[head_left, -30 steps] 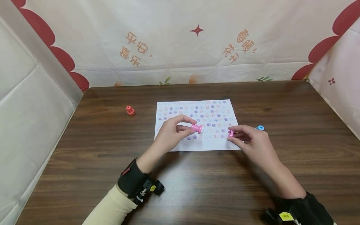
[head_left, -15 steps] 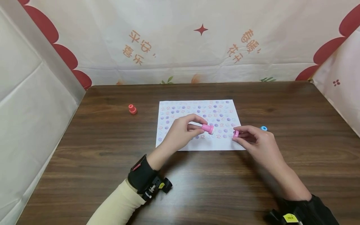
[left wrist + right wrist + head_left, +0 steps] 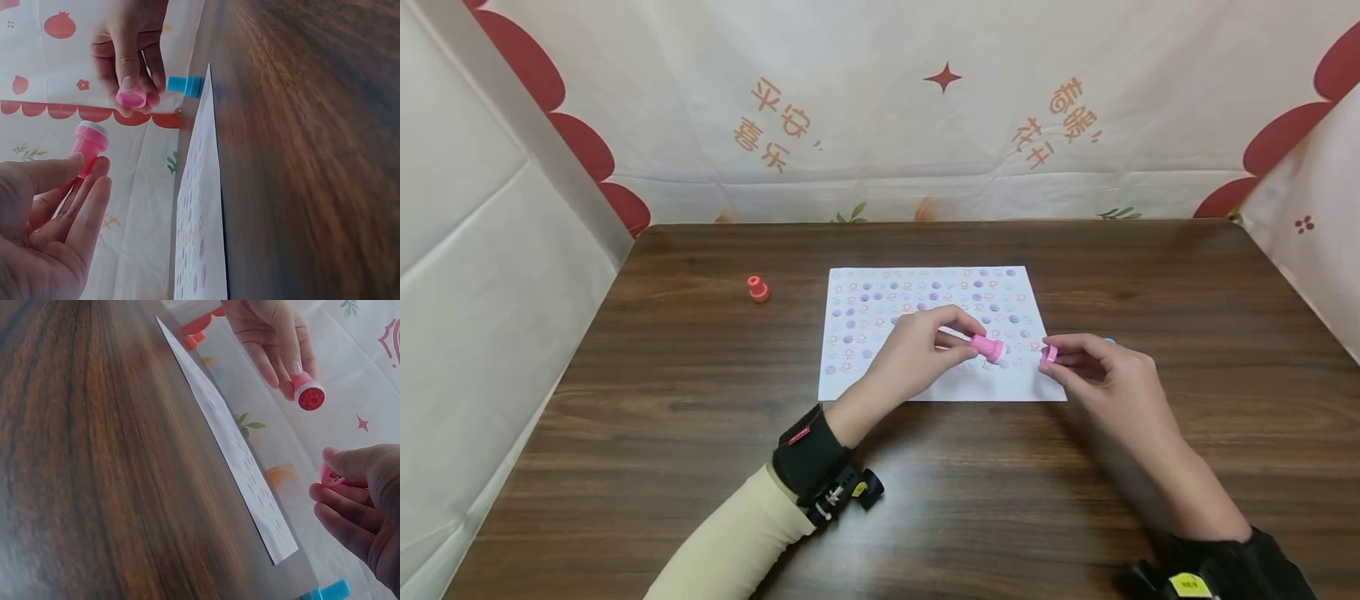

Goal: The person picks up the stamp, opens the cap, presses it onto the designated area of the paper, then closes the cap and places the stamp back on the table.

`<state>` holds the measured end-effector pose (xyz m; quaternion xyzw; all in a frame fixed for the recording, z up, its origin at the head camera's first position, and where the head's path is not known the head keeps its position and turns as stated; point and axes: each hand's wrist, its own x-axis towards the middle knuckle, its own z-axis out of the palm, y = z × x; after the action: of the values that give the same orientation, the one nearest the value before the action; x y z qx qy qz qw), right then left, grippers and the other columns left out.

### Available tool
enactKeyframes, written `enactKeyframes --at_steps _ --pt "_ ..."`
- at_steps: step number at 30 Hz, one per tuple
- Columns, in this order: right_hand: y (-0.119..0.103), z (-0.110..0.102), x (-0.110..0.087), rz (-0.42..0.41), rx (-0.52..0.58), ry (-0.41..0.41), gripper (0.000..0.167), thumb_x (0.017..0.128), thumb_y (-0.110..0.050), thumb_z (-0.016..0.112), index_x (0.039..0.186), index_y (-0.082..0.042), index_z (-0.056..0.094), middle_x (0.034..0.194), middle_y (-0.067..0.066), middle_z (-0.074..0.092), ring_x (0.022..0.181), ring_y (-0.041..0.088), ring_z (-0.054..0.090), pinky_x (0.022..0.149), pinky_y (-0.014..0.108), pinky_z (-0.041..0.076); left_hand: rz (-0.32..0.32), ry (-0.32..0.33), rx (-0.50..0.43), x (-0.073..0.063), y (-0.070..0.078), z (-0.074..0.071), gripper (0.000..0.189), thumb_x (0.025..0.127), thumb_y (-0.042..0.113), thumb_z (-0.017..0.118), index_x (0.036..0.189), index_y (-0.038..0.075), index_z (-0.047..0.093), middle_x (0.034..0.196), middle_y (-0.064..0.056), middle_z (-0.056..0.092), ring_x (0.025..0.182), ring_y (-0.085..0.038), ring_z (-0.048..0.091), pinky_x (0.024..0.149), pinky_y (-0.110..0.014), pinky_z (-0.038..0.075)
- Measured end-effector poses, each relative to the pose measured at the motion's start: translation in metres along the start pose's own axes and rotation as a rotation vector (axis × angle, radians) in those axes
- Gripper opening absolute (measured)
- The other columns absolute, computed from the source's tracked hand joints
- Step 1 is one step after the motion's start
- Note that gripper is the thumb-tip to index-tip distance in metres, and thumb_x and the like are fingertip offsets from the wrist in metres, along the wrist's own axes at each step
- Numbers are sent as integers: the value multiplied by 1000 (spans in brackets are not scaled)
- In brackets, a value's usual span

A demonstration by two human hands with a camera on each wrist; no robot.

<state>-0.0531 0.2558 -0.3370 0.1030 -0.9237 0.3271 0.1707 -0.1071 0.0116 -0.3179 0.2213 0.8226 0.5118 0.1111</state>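
A pink stamp (image 3: 987, 347) is pinched by its handle between the thumb and fingers of my left hand (image 3: 921, 354). Its red stamping face (image 3: 311, 398) shows in the right wrist view, ringed in white. My right hand (image 3: 1112, 383) pinches the small pink cap (image 3: 1049, 354), whose open side shows in the left wrist view and whose printed top shows in the right wrist view. Stamp and cap are held a short gap apart, above the right part of a white sheet of paper (image 3: 865, 387) covered in rows of small purple, red and pale blue prints.
A red stamp (image 3: 758, 289) stands on the brown table (image 3: 647, 433), left of the paper. Behind my right hand, mostly hidden in the head view, is a blue stamp (image 3: 184, 85). A patterned cloth (image 3: 880, 108) hangs behind the table.
My left hand has moved right with the stamp, closing much of the distance to the cap. My right hand, still holding the cap, has shifted slightly right in the view, as has the whole scene.
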Motion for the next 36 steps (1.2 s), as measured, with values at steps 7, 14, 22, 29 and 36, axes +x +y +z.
enactKeyframes --at_steps 7,14,22,29,36 --pt "2 -4 -1 5 22 22 33 76 -2 84 108 -5 74 91 15 76 77 -22 54 73 -3 43 19 -9 86 8 5 9 20 91 18 73 110 16 71 113 2 73 97 -9 73 80 -15 54" --pt "7 -9 -2 -9 54 60 31 76 2 83 106 -4 74 89 -8 74 77 -21 58 71 -1 46 32 -15 169 19 12 20 18 91 23 73 109 19 72 111 5 73 95 -6 72 74 -9 51" --pt "9 -14 -2 4 44 58 34 76 0 84 108 -6 75 92 -21 67 79 -21 58 73 -1 45 31 -45 340 32 18 29 18 91 27 72 109 23 71 107 8 74 93 -3 69 75 -10 48" --pt "12 -16 -1 -4 75 60 32 77 1 82 108 -4 74 93 -38 61 80 -21 60 72 -1 46 -1 -79 424 42 22 37 18 92 29 71 110 27 71 105 12 73 93 -1 64 74 -12 45" --pt "10 -18 -1 18 37 47 33 77 -2 83 109 -7 75 93 -39 57 79 -23 58 72 -2 45 -33 -110 482 52 26 45 17 93 29 71 110 29 72 103 14 72 88 -1 58 72 -13 42"
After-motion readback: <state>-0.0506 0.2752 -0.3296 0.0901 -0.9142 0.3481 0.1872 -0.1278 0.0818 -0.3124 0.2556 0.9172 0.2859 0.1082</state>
